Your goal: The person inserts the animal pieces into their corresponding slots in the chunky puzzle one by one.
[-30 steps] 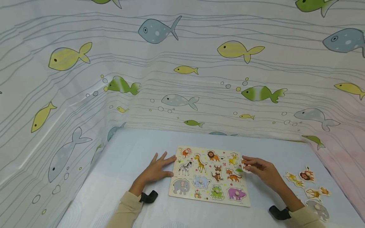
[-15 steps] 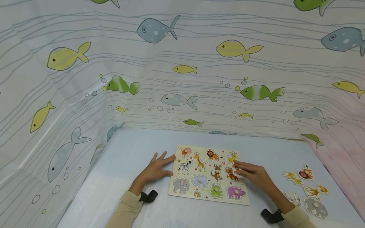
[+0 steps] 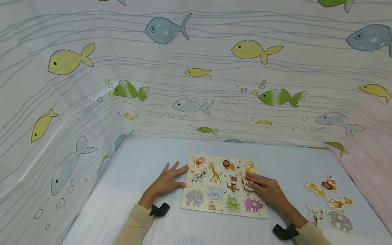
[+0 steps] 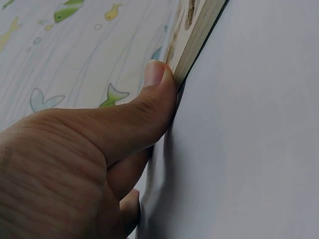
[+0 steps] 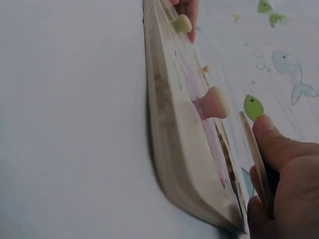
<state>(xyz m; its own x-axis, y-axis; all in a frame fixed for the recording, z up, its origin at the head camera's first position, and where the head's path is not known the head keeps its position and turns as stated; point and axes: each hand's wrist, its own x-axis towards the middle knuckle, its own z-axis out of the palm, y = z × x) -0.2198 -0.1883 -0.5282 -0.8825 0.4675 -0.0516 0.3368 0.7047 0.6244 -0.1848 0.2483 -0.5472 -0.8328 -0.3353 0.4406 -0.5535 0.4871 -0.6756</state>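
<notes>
A wooden animal puzzle board (image 3: 218, 205) lies flat on the table. My left hand (image 3: 165, 180) rests at its left edge, fingers spread and fingertips and thumb touching the board; the left wrist view shows the thumb (image 4: 154, 84) against the wooden edge. With thumb and fingers, my right hand (image 3: 269, 190) pinches an orange-marked puzzle piece (image 3: 246, 183) over the tiger picture at the board's right side. Seen from the right wrist, this piece (image 5: 253, 144) is tilted and slightly above the board. Its picture is mostly hidden by the fingers.
Knobbed frog (image 3: 232, 205), hippo (image 3: 249, 206) and blue rhinoceros (image 3: 211, 194) pieces sit in the board. Right of it lie loose lion (image 3: 329, 184), giraffe (image 3: 336, 204), zebra (image 3: 315, 212), elephant (image 3: 338, 223) and yellow animal (image 3: 315, 189) pieces. Fish-patterned cloth walls surround the table.
My right hand has moved left with the orange-marked piece, from beside the board's right edge to over the tiger picture. The left hand has stayed at the left edge.
</notes>
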